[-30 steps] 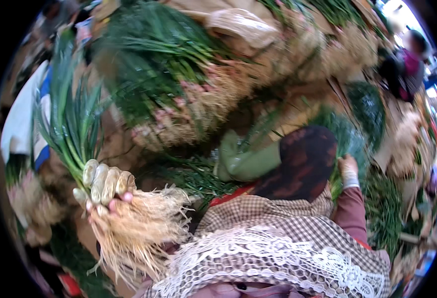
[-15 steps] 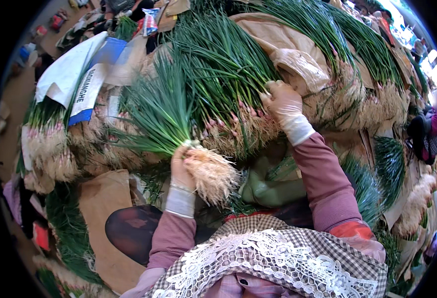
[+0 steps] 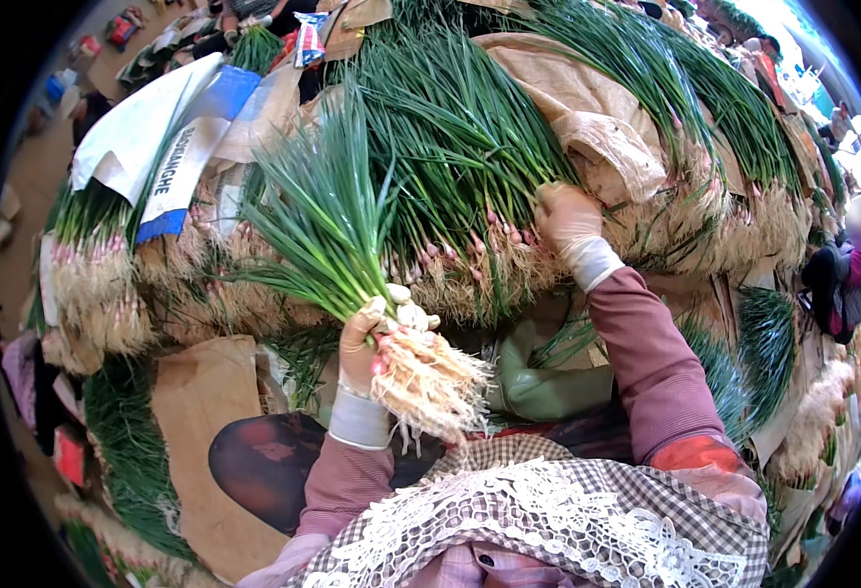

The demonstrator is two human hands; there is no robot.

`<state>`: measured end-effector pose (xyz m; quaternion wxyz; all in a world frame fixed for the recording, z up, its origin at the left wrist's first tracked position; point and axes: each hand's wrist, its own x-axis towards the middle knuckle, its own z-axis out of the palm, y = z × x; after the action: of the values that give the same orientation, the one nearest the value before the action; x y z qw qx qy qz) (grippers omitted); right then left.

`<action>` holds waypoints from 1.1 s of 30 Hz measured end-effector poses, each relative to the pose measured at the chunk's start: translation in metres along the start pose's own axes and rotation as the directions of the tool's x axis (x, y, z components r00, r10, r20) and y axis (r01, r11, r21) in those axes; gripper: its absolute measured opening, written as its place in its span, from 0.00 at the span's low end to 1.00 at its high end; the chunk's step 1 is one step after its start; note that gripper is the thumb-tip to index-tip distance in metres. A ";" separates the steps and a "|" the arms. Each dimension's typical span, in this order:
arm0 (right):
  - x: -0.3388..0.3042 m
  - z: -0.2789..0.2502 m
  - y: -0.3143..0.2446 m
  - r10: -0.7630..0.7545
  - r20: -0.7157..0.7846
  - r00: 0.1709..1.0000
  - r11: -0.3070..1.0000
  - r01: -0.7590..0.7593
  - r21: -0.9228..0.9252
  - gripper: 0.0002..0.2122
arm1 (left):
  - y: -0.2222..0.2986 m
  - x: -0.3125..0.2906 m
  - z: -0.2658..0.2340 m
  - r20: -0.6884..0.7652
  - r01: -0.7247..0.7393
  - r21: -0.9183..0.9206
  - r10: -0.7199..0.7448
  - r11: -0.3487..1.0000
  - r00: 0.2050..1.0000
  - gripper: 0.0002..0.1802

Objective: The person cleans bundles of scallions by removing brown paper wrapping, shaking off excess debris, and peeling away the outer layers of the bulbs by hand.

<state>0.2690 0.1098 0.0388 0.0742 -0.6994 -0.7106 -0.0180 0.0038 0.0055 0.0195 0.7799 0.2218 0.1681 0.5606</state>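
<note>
My left hand (image 3: 360, 343), in a pale glove, is wrapped round a bunch of scallions (image 3: 337, 230) just above the roots. Its green leaves fan up and to the left, and its pale shaggy roots (image 3: 430, 377) hang to the right of my wrist. My whitish gloved fingertips show on the bunch's right side. Farther off, a broad row of scallions (image 3: 440, 147) lies with pink bulbs and roots toward me. At the row's right end my right hand (image 3: 570, 223), also gloved, has its fingers closed on scallion stems; the fingertips are partly hidden.
A tan sack (image 3: 587, 98) lies between the row and more scallions (image 3: 715, 108) at the right. White and blue sacking (image 3: 181, 167) covers a heap at the left. Brown sheeting (image 3: 210, 402) lies near my knee, by a green boot (image 3: 553, 387). A person (image 3: 847, 260) sits far right.
The held bunch has tipped more upright, and more of my left fingertips show. My right hand has shifted slightly right and nearer along the row.
</note>
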 end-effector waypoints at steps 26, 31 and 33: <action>-0.043 -0.009 -0.041 0.112 -0.003 0.994 0.665 -0.073 0.744 0.08 | -0.036 0.010 -0.012 -0.226 0.132 -0.229 -0.184 0.965 0.957 0.14; -0.029 0.027 -0.027 0.050 0.088 0.995 0.998 -0.052 0.019 0.13 | -0.041 0.010 -0.046 -0.243 0.133 -0.121 -0.159 0.984 0.957 0.18; -0.028 0.011 -0.031 0.147 0.206 0.967 0.971 -0.181 0.158 0.13 | -0.036 0.005 -0.039 -0.256 0.136 -0.126 -0.165 0.983 0.953 0.21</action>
<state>0.2378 0.0828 0.0264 0.0676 -0.7451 -0.6528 0.1188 0.0143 0.0068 -0.0332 0.8017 0.0894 0.2571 0.5322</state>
